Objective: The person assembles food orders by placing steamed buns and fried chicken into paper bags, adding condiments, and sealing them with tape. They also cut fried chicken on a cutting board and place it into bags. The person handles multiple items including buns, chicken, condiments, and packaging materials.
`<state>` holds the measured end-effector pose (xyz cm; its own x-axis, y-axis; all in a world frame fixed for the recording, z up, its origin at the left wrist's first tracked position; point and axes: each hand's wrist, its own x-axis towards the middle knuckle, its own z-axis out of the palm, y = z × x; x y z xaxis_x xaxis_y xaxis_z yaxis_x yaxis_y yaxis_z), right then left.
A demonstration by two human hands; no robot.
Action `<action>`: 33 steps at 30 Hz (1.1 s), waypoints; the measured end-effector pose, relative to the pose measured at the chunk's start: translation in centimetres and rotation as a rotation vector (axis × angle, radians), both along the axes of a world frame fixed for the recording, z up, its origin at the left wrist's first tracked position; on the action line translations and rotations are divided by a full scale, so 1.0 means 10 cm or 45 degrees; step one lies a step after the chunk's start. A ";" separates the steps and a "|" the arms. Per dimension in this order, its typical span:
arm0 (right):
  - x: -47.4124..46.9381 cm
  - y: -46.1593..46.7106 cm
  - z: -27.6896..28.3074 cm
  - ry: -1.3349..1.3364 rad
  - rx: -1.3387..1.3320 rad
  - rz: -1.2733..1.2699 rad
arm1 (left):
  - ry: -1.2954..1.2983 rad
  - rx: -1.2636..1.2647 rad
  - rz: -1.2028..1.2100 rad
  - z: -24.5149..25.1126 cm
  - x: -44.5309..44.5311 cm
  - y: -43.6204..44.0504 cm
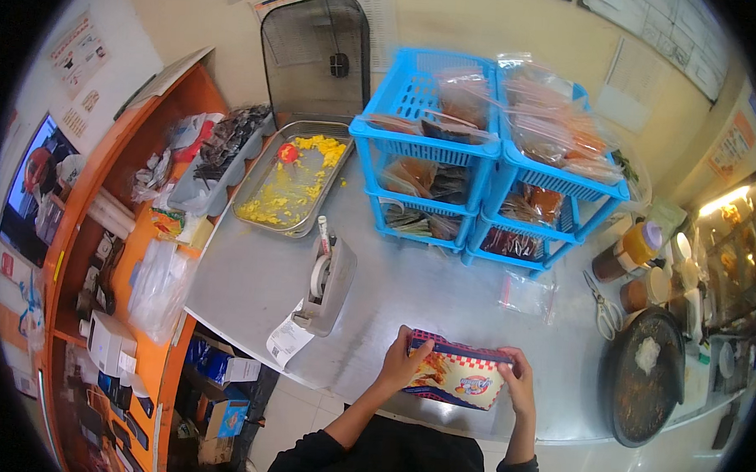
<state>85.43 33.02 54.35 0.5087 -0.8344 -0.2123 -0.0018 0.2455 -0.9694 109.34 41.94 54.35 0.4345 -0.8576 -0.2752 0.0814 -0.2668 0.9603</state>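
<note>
A printed cardboard food box (451, 375) is held between both my hands over the front edge of the metal table (388, 300). My left hand (404, 360) grips its left end, with the thumb on the top edge. At its right end, my right hand (516, 378) holds the upper corner. The side of the box facing up shows a food picture and a checkered band; its underside is hidden. To the left stands a grey tape dispenser (334, 291) with a marker in it, and a printed paper slip (290, 340) lies partly under it.
A metal tray (243, 198) with yellow food bits stands at the back left. Blue plastic racks (495, 152) hold bagged goods. Scissors (607, 315), sauce bottles (627, 250) and a large round dark stone dish (630, 399) are at the right. An orange shelf (140, 251) borders the left.
</note>
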 end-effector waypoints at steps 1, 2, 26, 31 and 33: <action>-0.02 0.00 0.12 -0.092 -0.014 0.133 | 0.051 -0.059 0.029 -0.01 0.01 0.01; -0.04 -0.02 0.22 -0.186 -0.026 0.268 | 0.048 -0.166 -0.032 0.00 0.03 0.08; 0.61 0.55 -0.15 1.158 -0.901 -0.035 | -1.423 -0.331 -0.446 -0.36 0.01 0.23; 0.56 0.76 -0.22 1.030 -0.952 -0.041 | -1.080 0.204 -1.182 0.05 -0.01 0.18; 0.59 0.87 -0.19 1.039 -0.921 -0.002 | -0.988 0.335 -1.258 0.02 0.01 0.20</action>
